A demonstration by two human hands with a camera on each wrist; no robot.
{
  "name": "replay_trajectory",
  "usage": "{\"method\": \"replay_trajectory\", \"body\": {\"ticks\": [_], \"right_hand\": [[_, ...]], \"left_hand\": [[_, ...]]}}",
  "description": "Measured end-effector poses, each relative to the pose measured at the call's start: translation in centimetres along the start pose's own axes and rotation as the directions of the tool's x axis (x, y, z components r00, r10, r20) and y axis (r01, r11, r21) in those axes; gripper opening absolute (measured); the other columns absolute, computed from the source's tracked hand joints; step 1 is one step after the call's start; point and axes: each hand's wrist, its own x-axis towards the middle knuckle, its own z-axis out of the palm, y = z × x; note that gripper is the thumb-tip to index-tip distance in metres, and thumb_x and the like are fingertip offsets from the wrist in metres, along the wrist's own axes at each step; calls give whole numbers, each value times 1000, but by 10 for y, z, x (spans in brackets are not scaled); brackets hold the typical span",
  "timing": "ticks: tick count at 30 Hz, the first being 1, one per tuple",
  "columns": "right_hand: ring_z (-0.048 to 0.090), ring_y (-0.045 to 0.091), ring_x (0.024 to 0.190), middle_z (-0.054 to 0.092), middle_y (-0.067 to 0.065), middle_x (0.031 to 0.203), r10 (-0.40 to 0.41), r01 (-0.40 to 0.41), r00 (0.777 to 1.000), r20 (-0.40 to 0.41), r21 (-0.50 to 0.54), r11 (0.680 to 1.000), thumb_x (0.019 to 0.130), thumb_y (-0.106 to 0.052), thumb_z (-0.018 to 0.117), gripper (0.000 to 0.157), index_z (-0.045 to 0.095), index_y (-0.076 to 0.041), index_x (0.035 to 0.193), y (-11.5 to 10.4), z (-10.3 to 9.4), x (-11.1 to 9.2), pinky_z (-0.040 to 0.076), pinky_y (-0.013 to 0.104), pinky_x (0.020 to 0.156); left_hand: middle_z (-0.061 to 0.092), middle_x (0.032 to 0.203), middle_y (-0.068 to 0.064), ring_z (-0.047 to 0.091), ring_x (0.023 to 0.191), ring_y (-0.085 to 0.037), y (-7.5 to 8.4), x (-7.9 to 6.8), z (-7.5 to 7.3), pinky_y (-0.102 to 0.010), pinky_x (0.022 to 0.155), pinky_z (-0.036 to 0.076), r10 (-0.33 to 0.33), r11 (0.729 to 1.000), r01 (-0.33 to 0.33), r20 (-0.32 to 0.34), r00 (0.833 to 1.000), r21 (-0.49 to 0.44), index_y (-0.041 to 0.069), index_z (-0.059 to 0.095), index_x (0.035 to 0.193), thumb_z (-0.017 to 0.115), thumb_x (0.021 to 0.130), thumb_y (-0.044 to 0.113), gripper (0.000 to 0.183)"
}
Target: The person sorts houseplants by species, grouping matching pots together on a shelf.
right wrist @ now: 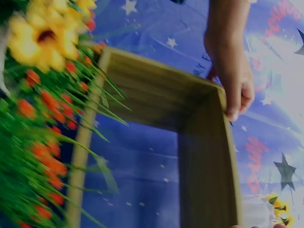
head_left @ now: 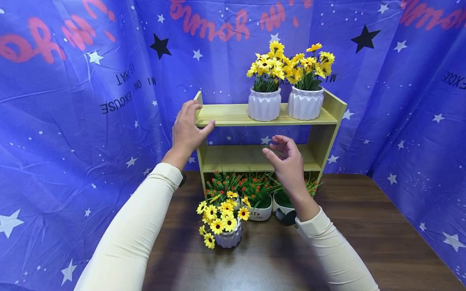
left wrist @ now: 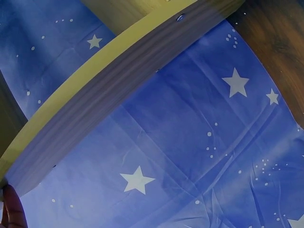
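Observation:
My left hand grips the upper left corner of a light wooden shelf, its thumb at the front of the top board and its fingers by the side panel. In the left wrist view a fingertip shows at the edge of that side panel. Loosely curled and holding nothing, my right hand hovers in front of the middle board. Two white fluted pots of yellow flowers, a left one and a right one, stand on the top board's right half.
Another pot of yellow flowers stands on the dark wooden table, before the shelf. Behind it, white pots with green grass and red blooms line the bottom. Blue star-patterned cloth hangs around the back and sides.

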Motion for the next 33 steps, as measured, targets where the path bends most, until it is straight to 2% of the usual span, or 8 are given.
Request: {"method": "replay_trajectory", "body": {"ticks": [7,14,18,25,33], "right_hand": [[58,25,116,58,9,129,93,-93,995,32,8,996,90,-16,74,50,51,-2,132,20,-5,-35,46,37,97],[58,27,115,56,20,130,172,-172,983,57,-11,985,91,-17,73,48,52,1,131,43,-8,-68,46,27,92],[59,28,113,58,20,127,204,-202,977,68,-24,979,90,-14,74,46,53,1,129,55,-9,-87,48,23,88],[60,29,112,60,19,125,252,-250,964,80,-33,968,88,-12,76,46,55,2,128,67,-9,-111,49,26,87],[63,32,106,66,15,114,287,-274,952,103,-129,953,85,-3,76,36,60,2,117,78,-5,-130,53,27,84]], "left_hand": [[48,142,-8,50,126,-31,0,-1,2,-49,95,47,12,1000,-12,-7,1000,-1,5,56,127,76,83,38,59],[47,142,-7,49,127,-30,-1,0,3,-47,98,46,-4,1000,4,4,1000,4,6,56,127,77,83,38,58],[47,142,-8,49,127,-30,-1,0,4,-47,98,46,-3,1000,3,2,1000,2,6,56,127,77,83,38,58],[48,142,-8,49,126,-30,-1,-1,2,-48,96,47,-5,1000,5,-1,1000,7,6,56,127,77,83,38,59],[48,142,-9,49,128,-31,-2,0,2,-49,98,46,13,1000,-13,-15,1000,0,5,56,126,76,83,39,58]]}}
